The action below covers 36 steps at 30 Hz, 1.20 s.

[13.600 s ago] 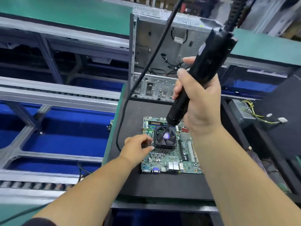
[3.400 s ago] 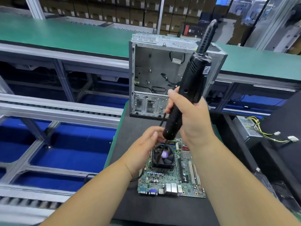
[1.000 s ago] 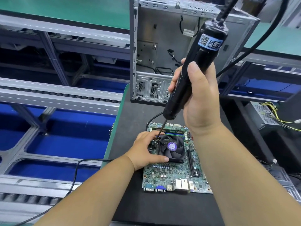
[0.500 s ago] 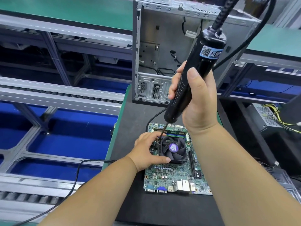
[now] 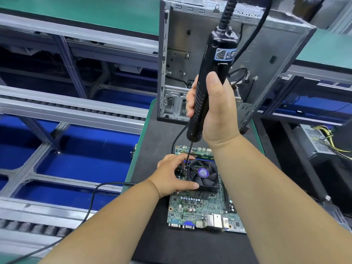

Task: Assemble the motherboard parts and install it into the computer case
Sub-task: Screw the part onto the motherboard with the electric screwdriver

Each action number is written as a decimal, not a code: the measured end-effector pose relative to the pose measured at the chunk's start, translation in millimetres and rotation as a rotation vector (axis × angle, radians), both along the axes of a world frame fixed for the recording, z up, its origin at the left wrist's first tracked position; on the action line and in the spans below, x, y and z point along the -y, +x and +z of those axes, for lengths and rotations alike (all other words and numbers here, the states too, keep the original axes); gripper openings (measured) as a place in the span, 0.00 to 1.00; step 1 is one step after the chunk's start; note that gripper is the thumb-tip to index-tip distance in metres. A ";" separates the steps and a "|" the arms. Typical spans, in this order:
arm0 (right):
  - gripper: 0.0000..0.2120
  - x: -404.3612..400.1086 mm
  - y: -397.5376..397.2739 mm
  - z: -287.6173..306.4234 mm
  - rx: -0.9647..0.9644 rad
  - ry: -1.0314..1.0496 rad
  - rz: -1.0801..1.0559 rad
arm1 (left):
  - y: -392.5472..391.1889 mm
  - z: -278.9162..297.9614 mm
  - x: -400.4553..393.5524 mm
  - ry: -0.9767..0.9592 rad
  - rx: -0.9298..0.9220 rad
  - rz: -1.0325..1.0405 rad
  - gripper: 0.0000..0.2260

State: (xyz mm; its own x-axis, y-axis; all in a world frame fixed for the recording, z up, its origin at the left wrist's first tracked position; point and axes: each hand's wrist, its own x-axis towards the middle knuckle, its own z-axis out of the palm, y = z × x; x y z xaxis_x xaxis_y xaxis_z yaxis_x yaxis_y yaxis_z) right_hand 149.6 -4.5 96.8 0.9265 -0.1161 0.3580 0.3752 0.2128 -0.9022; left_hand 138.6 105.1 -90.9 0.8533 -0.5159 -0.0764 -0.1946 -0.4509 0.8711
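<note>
The green motherboard [image 5: 202,204] lies flat on a dark mat [image 5: 158,141] on the desk, its long axis running away from the person and its row of rear ports along the near edge. A black cooler fan [image 5: 202,174] sits on the board's far half, with a purple sticker at its hub. The left hand [image 5: 172,177] rests at the fan's left side, thumb stretched along the fan's near edge and fingers curled round its far-left corner, forearm reaching in from the lower left. The right hand [image 5: 213,113] is wrapped round a black electric screwdriver [image 5: 207,86], thumb pointing up along the barrel and wrist raised well above the board. The tool stands nearly upright, its top leaning slightly right, and its thin bit comes down at the fan's far-left corner, just beside the left fingers. A coiled cable leaves the tool's top. Behind the board an open grey computer case [image 5: 266,60] stands upright at the mat's far end, loose wires inside. A power supply [image 5: 314,140] with yellow leads sits to the right.
</note>
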 end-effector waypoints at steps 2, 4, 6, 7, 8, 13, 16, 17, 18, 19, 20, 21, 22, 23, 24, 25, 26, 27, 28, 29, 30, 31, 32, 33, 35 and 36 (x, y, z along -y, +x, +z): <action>0.25 2.5 4.6 5.0 -0.045 0.008 -0.038 | -1.6 -0.6 0.2 0.002 -0.001 -0.004 0.33; 0.27 7.9 7.4 8.2 -0.081 0.022 -0.091 | -3.7 -1.9 0.8 0.000 -0.008 -0.001 0.33; 0.28 13.0 8.4 8.4 -0.093 0.049 -0.152 | -4.4 -3.3 1.2 0.001 -0.016 0.007 0.33; 0.28 14.5 8.4 7.7 -0.093 0.063 -0.183 | -4.6 -3.6 1.4 0.004 -0.021 0.010 0.33; 0.28 15.2 8.1 6.9 -0.090 0.071 -0.214 | -4.6 -3.6 1.4 0.006 -0.026 0.013 0.33; 0.30 14.6 7.1 4.1 -0.085 0.081 -0.231 | -4.7 -1.6 1.3 0.015 -0.051 0.014 0.33; 0.32 14.7 10.6 7.7 -0.128 0.075 -0.189 | -6.7 -1.7 0.1 0.025 -0.043 0.006 0.34; 0.32 15.7 11.7 8.9 -0.142 0.078 -0.171 | -7.7 -2.1 0.0 0.027 -0.031 -0.002 0.34; 0.31 17.5 11.9 9.4 -0.151 0.084 -0.147 | -8.4 -2.3 0.1 0.030 -0.022 -0.008 0.34; 0.31 19.6 10.9 8.9 -0.151 0.093 -0.114 | -8.9 -2.7 0.2 0.029 -0.023 -0.007 0.35; 0.30 22.1 8.7 7.8 -0.139 0.102 -0.071 | -9.1 -3.1 0.4 0.023 -0.033 -0.001 0.35; 0.29 24.6 5.8 5.9 -0.116 0.109 -0.027 | -8.9 -3.5 0.7 0.016 -0.046 0.007 0.35; 0.28 26.9 2.2 3.8 -0.088 0.113 0.013 | -8.5 -3.9 0.9 0.015 -0.054 0.013 0.36; 0.28 28.7 -1.5 2.1 -0.059 0.113 0.046 | -8.1 -4.4 0.9 0.018 -0.056 0.015 0.36; 0.29 29.3 -5.0 0.8 -0.035 0.110 0.079 | -7.6 -4.7 1.1 0.020 -0.055 0.013 0.36; 0.32 29.3 -7.2 0.8 -0.018 0.104 0.108 | -7.3 -4.8 1.0 0.021 -0.055 0.012 0.36; 0.34 28.1 -9.0 1.1 -0.007 0.095 0.131 | -7.1 -4.8 0.8 0.024 -0.058 0.010 0.36; 0.36 26.1 -10.0 2.0 -0.001 0.084 0.146 | -6.9 -4.8 0.5 0.027 -0.060 0.008 0.37; 0.37 23.5 -10.3 3.2 -0.004 0.075 0.155 | -6.8 -4.7 0.2 0.031 -0.059 0.008 0.37; 0.37 20.6 -10.3 4.0 -0.011 0.069 0.158 | -6.7 -4.7 -0.1 0.036 -0.056 0.007 0.37; 0.38 17.9 -9.9 4.7 -0.023 0.065 0.152 | -6.6 -4.5 -0.2 0.042 -0.050 0.005 0.37; 0.38 15.1 -9.3 5.2 -0.031 0.062 0.140 | -6.5 -4.6 -0.2 0.046 -0.042 0.001 0.36; 0.39 12.5 -8.3 6.0 -0.037 0.060 0.129 | -6.3 -4.7 0.0 0.048 -0.035 -0.002 0.36; 0.41 10.3 -6.9 6.8 -0.043 0.058 0.118 | -6.4 -5.0 0.0 0.047 -0.032 -0.003 0.36; 0.44 7.8 -3.6 8.1 -0.054 0.053 0.094 | -6.5 -5.4 0.0 0.043 -0.037 0.001 0.36; 0.45 7.3 -2.2 8.3 -0.055 0.052 0.084 | -6.4 -5.8 -0.1 0.042 -0.042 0.002 0.36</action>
State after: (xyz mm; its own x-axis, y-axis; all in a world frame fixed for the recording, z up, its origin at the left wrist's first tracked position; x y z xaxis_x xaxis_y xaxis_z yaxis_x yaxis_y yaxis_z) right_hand 147.4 -11.8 105.1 0.9518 -0.0540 0.3018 0.3042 0.2886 -0.9078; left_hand 132.2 105.2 -96.7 0.8502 -0.5093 -0.1336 -0.1574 -0.4879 0.8586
